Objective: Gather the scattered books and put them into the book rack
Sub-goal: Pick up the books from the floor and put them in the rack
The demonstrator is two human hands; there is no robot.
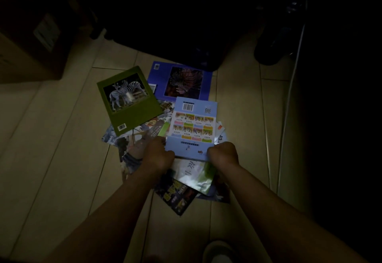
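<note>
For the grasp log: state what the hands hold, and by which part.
Both grip the light blue book by its near edge: left hand at the left corner, right hand at the right corner.

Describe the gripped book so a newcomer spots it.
A heap of books lies on the tiled floor. On top, gripped by the left hand and right hand, is the light blue book. Its grid of small pictures differs from the green zebra book and purple book.
</note>
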